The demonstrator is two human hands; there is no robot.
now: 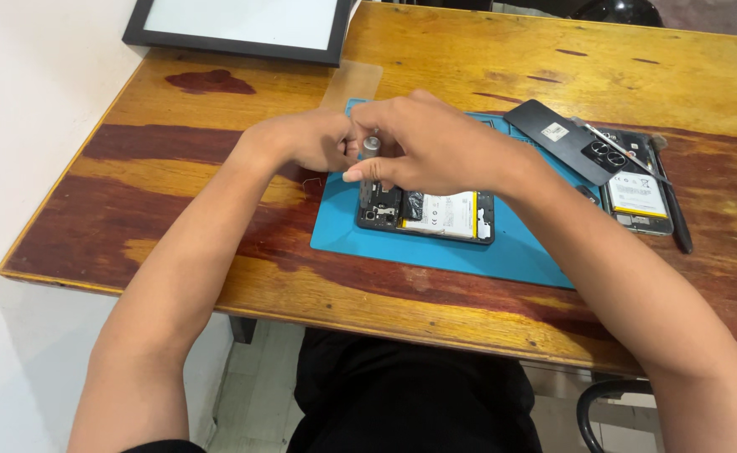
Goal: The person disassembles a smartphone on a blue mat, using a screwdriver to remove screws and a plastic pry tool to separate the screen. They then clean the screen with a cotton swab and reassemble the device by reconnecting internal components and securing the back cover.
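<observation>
An opened black phone [436, 216] with its white battery showing lies on a blue work mat [452, 252]. My right hand [431, 147] grips a small screwdriver [371, 147] with a silver cap, held upright over the phone's left end. My left hand [310, 138] is closed beside it, its fingertips touching the screwdriver's top. The tool's tip is hidden behind my fingers.
A second opened phone [637, 197] and a detached black back cover [566, 138] lie at the mat's right, with tweezers [624, 155] and a black pry tool [675, 210]. A black-framed white board [243, 25] sits at the wooden table's [175, 168] far left corner. A clear plastic sheet [353, 82] lies behind the mat.
</observation>
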